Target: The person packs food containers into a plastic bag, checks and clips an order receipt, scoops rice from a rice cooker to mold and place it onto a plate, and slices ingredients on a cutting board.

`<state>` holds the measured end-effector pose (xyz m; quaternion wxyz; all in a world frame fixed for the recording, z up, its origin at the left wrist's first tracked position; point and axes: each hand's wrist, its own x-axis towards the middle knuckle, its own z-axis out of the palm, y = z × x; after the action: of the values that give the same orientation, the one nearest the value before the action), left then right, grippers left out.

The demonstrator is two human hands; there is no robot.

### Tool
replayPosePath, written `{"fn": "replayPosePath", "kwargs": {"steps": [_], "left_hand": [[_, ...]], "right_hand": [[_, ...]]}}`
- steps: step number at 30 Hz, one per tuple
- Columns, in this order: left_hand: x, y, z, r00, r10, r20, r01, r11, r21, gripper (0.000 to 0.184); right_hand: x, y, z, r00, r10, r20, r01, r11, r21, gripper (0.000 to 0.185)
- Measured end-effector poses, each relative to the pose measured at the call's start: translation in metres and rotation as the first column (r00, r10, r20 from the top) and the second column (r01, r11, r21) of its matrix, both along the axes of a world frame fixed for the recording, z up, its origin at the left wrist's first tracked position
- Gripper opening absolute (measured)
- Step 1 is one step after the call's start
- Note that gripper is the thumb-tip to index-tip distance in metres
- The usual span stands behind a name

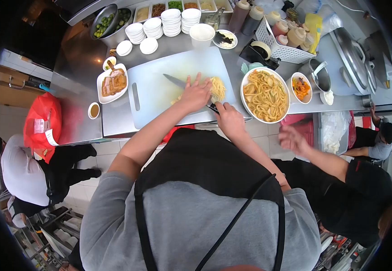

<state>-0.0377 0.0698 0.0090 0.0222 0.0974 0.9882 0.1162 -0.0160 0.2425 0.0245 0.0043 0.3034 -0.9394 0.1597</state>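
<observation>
My right hand [230,119] is closed round the dark handle of a kitchen knife [174,80], whose blade lies slanted across the white cutting board [151,108]. Fingers spread, my left hand [195,95] rests flat over the blade and hides its middle. Just right of those fingertips sits a small heap of thin pale-yellow shreds [217,88]; their exact kind I cannot tell. A few more yellow bits lie on the board by my left wrist. Right of the board stands a large bowl of thick noodles [266,95], and on its left a white dish of sliced browned meat [114,84].
Stacked white saucers [171,22] line the back, near a white tub [202,35]. A bottle basket [286,40], a bowl of orange food [301,88] and a metal pot [318,76] stand right. A red bag [42,122] hangs left. A co-worker's hand [295,141] reaches in at right.
</observation>
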Motion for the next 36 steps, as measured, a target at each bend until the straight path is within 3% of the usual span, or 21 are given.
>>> {"fn": "replayPosePath", "kwargs": {"steps": [3, 5, 8, 11, 12, 14, 16, 21, 22, 24, 26, 28, 30, 32, 34, 36], "left_hand": [[-0.013, 0.005, 0.006, 0.999, -0.042, 0.009, 0.042, 0.998, 0.036, 0.04], [-0.025, 0.006, 0.017, 0.999, 0.02, -0.03, -0.017, 0.996, 0.093, 0.031], [-0.046, -0.003, 0.027, 1.0, -0.02, -0.017, 0.023, 0.979, 0.204, 0.019], [-0.053, 0.005, 0.043, 0.996, 0.091, -0.008, -0.088, 0.979, 0.186, 0.01], [-0.056, 0.005, 0.043, 0.996, 0.092, -0.009, -0.088, 0.979, 0.185, 0.01], [-0.062, 0.005, 0.043, 0.979, 0.04, 0.198, -0.089, 0.966, 0.243, 0.011], [-0.064, 0.006, 0.037, 0.977, 0.029, 0.211, -0.088, 0.957, 0.275, 0.013], [-0.063, 0.012, 0.041, 0.974, 0.059, 0.22, -0.13, 0.937, 0.323, 0.016], [-0.064, 0.006, 0.016, 0.996, -0.011, -0.092, 0.042, 0.939, 0.341, 0.017], [-0.064, -0.003, 0.013, 0.911, -0.087, -0.404, 0.223, 0.926, 0.304, 0.019], [-0.048, -0.008, 0.05, 0.96, 0.084, -0.266, 0.055, 0.879, 0.474, 0.022], [-0.033, -0.019, 0.092, 0.981, 0.185, 0.055, -0.19, 0.875, 0.446, 0.027], [-0.019, -0.036, 0.088, 0.958, 0.277, 0.069, -0.263, 0.76, 0.595, 0.025], [-0.005, -0.047, 0.064, 0.885, 0.235, -0.401, -0.018, 0.88, 0.475, 0.027], [0.011, -0.051, 0.056, 0.93, 0.311, -0.193, -0.142, 0.792, 0.593, 0.03], [0.02, -0.051, 0.069, 0.929, 0.317, 0.193, -0.371, 0.801, 0.47, 0.032]], "right_hand": [[0.004, -0.004, 0.002, 1.0, -0.008, 0.019, 0.008, 1.0, -0.001, 0.027], [0.005, -0.004, 0.004, 1.0, -0.009, 0.017, 0.01, 1.0, -0.02, 0.028], [0.006, -0.003, 0.009, 0.998, -0.032, 0.053, 0.034, 0.999, -0.033, 0.028], [0.007, 0.0, 0.014, 0.992, -0.042, 0.12, 0.051, 0.996, -0.069, 0.013], [0.007, 0.001, 0.016, 0.988, -0.049, 0.146, 0.059, 0.996, -0.068, 0.014], [0.006, 0.003, 0.015, 0.983, -0.056, 0.173, 0.068, 0.995, -0.068, 0.014], [0.005, 0.005, 0.01, 0.992, -0.047, 0.116, 0.054, 0.997, -0.061, 0.027], [0.0, 0.01, 0.013, 0.992, -0.016, 0.124, 0.023, 0.999, -0.049, 0.022], [-0.002, 0.011, 0.016, 0.991, 0.019, 0.13, -0.012, 0.998, -0.055, 0.019], [-0.007, 0.014, 0.026, 0.994, 0.042, 0.103, -0.034, 0.997, -0.07, 0.019], [-0.017, 0.015, 0.036, 0.993, 0.091, 0.076, -0.09, 0.996, -0.014, 0.022], [-0.035, 0.012, 0.052, 0.993, 0.099, 0.061, -0.098, 0.995, -0.017, 0.023], [-0.064, 0.007, 0.059, 0.992, 0.118, 0.034, -0.119, 0.992, 0.03, 0.027], [-0.095, -0.001, 0.056, 0.988, 0.157, -0.002, -0.157, 0.987, 0.031, 0.027], [-0.124, -0.016, 0.054, 0.978, 0.207, 0.025, -0.208, 0.976, 0.07, 0.025], [-0.146, -0.034, 0.05, 0.969, 0.247, 0.003, -0.246, 0.966, 0.079, 0.025]]}}
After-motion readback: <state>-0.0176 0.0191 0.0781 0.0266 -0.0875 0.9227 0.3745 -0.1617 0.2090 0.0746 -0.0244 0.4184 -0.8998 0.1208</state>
